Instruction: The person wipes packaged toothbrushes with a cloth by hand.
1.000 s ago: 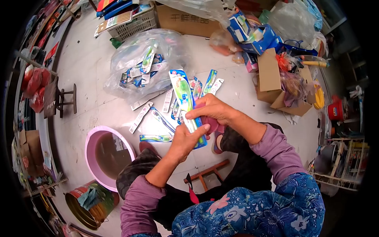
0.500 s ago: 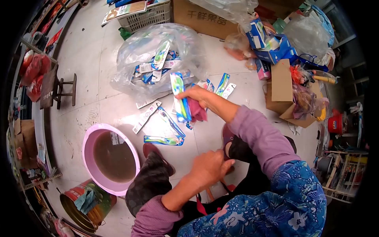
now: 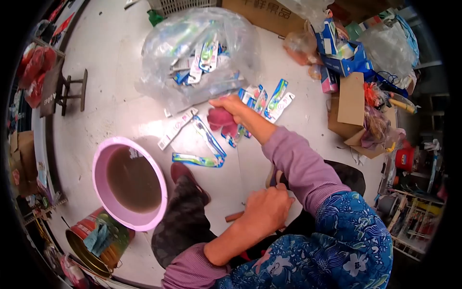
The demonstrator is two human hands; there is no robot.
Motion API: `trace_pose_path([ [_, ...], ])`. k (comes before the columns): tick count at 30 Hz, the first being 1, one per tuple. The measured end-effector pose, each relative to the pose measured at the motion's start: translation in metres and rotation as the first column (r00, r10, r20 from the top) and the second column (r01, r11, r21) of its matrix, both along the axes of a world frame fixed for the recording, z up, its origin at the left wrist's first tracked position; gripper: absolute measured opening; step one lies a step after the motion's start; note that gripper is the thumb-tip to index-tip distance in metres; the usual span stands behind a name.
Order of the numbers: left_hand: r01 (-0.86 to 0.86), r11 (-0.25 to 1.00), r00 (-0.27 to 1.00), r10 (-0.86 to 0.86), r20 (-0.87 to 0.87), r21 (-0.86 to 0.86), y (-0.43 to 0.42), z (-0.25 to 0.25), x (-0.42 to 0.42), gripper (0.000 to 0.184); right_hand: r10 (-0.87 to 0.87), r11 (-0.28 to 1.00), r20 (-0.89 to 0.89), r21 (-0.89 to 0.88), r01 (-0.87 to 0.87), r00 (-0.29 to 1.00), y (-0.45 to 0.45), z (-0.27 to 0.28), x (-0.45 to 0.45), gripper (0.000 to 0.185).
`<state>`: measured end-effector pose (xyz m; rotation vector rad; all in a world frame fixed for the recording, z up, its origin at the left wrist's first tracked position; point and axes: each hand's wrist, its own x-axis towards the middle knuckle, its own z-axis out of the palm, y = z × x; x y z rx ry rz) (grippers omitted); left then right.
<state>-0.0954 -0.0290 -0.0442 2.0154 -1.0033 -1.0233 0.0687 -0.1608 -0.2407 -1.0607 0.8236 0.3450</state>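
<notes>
My right hand (image 3: 230, 107) is closed on a bunched maroon cloth (image 3: 221, 120), just in front of a large clear plastic bag (image 3: 159, 72). Packaged toothbrushes (image 3: 208, 55) lie in the bag's mouth. On the floor around the cloth are more toothbrush packs, among them a white-backed one (image 3: 178, 127), a blue one (image 3: 209, 137) and a green and blue one (image 3: 197, 160). Others (image 3: 276, 98) lie right of my hand. My left hand (image 3: 269, 207) is curled into a fist above my lap; anything inside it is hidden.
A pink basin (image 3: 97, 180) of murky water stands at left, beside a metal tin (image 3: 120, 241) with a teal rag (image 3: 98, 238). A small stool (image 3: 72, 91) is farther left. Cartons (image 3: 350, 98), plastic bags and a crate (image 3: 183, 6) stand at the back and right.
The toothbrush pack that was in my right hand is out of it; the maroon cloth stays in that hand. My left hand remains curled near my lap. The camera view has shifted slightly.
</notes>
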Motion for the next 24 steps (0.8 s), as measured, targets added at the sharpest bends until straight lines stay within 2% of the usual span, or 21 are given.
trace_pose_path([
  [2,0.036,0.999,0.998,-0.034,-0.047,0.041,-0.002,0.002,-0.003,0.036,-0.019,0.998,-0.103,0.053,0.024,0.994,-0.013,-0.026,-0.057,0.021],
  [3,0.056,0.997,0.998,-0.054,-0.041,0.045,-0.002,0.002,-0.006,0.035,-0.008,1.0,-0.096,0.009,0.009,0.995,-0.019,-0.042,-0.084,0.02],
  [4,0.081,0.995,0.996,-0.079,-0.034,0.05,-0.002,0.002,-0.008,0.034,0.005,0.993,-0.159,-0.118,-0.024,0.987,-0.024,-0.048,-0.108,0.021],
  [7,0.114,0.991,0.991,-0.109,-0.077,0.066,-0.004,0.002,-0.011,0.03,0.002,0.978,-0.256,-0.2,-0.055,0.967,-0.041,-0.074,-0.153,0.02],
  [9,0.124,0.989,0.99,-0.118,-0.079,0.076,-0.005,0.001,-0.013,0.029,-0.072,0.942,-0.274,-0.335,-0.025,0.959,-0.049,-0.085,-0.166,0.021],
  [13,0.14,0.985,0.989,-0.135,-0.053,0.099,-0.005,0.0,-0.012,0.028,-0.167,0.884,-0.254,-0.466,0.031,0.953,-0.056,-0.095,-0.152,0.025],
  [16,0.129,0.989,0.992,-0.13,-0.001,0.076,-0.003,-0.003,-0.013,0.027,-0.223,0.875,-0.217,-0.475,0.097,0.95,-0.057,-0.099,-0.138,0.031],
  [18,0.122,0.991,0.992,-0.123,0.018,0.059,-0.001,-0.005,-0.016,0.026,-0.219,0.869,-0.243,-0.489,0.076,0.945,-0.061,-0.128,-0.132,0.038],
  [20,0.113,0.992,0.99,-0.118,0.076,0.056,0.0,-0.005,-0.018,0.027,-0.251,0.797,-0.308,-0.604,0.015,0.918,-0.06,-0.144,-0.124,0.046],
  [21,0.116,0.991,0.99,-0.12,0.073,0.059,0.0,-0.004,-0.018,0.027,-0.224,0.796,-0.315,-0.605,-0.014,0.922,-0.058,-0.144,-0.12,0.055],
  [24,0.111,0.991,0.991,-0.117,0.072,0.08,-0.001,-0.003,-0.019,0.03,-0.213,0.78,-0.363,-0.622,-0.066,0.907,-0.048,-0.142,-0.109,0.057],
])
